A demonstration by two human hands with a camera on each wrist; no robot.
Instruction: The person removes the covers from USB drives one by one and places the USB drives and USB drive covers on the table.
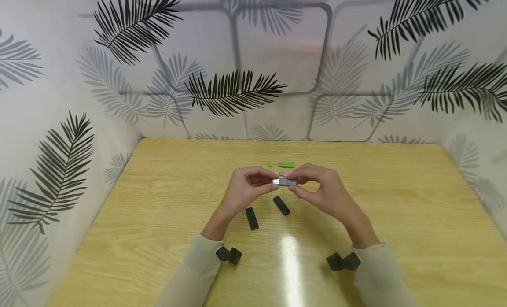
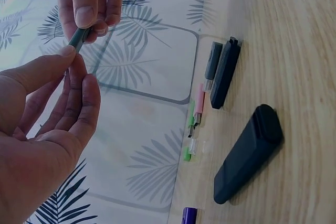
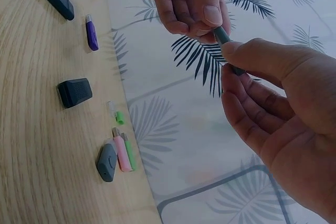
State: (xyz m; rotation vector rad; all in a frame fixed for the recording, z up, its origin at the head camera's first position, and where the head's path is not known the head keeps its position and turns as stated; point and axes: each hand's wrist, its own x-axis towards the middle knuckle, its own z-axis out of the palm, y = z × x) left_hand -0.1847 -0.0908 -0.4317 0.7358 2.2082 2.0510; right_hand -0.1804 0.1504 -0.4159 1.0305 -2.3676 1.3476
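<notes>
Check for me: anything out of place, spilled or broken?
One mild oddity: a small green piece lies alone left of the green stick, whose metal end is bare; it may be its loose cap. Nothing looks spilled or visibly broken, including the grey flash drive between left hand and right hand.

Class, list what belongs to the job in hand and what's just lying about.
Job: grey USB stick, pinched by left hand and right hand.

Apparently lying about: other grey stick, pink stick, green stick, green cap, purple stick, nearer black stick, farther black stick.
</notes>
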